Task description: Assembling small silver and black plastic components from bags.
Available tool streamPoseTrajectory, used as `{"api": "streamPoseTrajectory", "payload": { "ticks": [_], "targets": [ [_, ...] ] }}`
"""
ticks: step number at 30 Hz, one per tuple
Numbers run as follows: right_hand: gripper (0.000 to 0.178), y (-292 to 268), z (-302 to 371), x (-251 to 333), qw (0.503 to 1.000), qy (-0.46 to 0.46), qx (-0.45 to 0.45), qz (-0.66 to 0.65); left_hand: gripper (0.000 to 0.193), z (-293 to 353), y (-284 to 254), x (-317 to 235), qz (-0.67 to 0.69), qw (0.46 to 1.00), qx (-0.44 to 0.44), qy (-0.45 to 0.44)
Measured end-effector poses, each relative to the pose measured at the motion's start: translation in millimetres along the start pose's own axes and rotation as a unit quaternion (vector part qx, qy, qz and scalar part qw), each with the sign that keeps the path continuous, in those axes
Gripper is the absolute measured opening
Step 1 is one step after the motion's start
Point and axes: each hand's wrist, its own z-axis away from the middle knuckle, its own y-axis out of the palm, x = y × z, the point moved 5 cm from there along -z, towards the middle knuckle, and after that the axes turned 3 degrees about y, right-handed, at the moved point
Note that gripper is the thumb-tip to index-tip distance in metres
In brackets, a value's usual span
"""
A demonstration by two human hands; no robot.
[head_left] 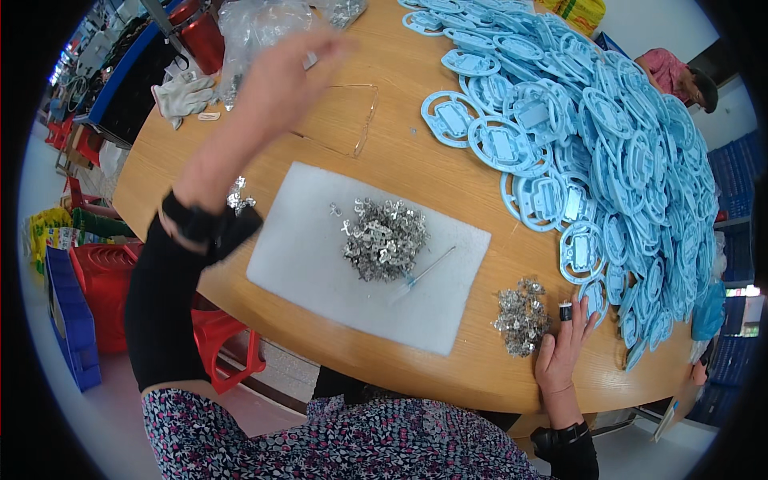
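Observation:
My left hand (292,84) is stretched over the far left of the table, beside a clear plastic bag (260,36). Motion smears its fingers, so whatever they hold cannot be made out. My right hand (562,352) lies on the table at the right with its fingers stretched out. Its fingertips reach a light-blue oval plastic part (594,300) at the pile's near edge. Just left of that hand is a small heap of shiny metal clips (522,316). A larger heap of metal clips (386,240) sits on a white foam sheet (304,264) before me.
A thin tool with a pale blue handle (412,282) lies on the foam. Many stacked light-blue plastic parts (616,160) fill the table's right side. Beyond the foam is a clear rectangular plastic piece (364,128). White gloves (182,98) and a red cup (198,36) stand far left. Another person (668,74) is behind the pile.

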Motion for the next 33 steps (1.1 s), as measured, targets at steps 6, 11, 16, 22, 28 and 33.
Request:
{"api": "streamPoseTrajectory", "payload": {
  "ticks": [6, 11, 16, 22, 28, 33],
  "targets": [
    [0.045, -3.0, 6.0, -6.8, 0.997, -0.013, -0.038, -0.062, 0.037, 95.1, 38.4, -98.3, 0.125, 0.969, 0.193, 0.095],
    [0.041, -12.0, 10.0, -11.9, 0.978, 0.037, -0.104, -0.178, 0.038, 124.6, 67.0, -133.1, 0.058, 0.953, 0.250, 0.161],
    [0.040, -8.0, 31.4, -13.9, 0.936, 0.144, -0.112, -0.300, 0.033, 131.5, 66.4, -137.4, 0.071, 0.956, 0.247, 0.145],
    [0.054, 5.1, 11.3, 21.8, 0.929, 0.198, -0.013, -0.313, 0.036, 143.0, 48.5, -136.7, 0.042, 0.960, 0.238, 0.143],
    [0.057, 22.5, -26.3, 37.3, 0.955, 0.157, -0.008, -0.251, 0.054, 170.2, 29.3, -136.2, 0.074, 0.976, 0.174, 0.111],
    [0.058, 10.9, -34.2, 39.3, 0.968, 0.054, 0.060, -0.238, 0.085, 213.9, 10.5, -150.2, -0.060, 0.978, 0.200, -0.025]
  ]
}}
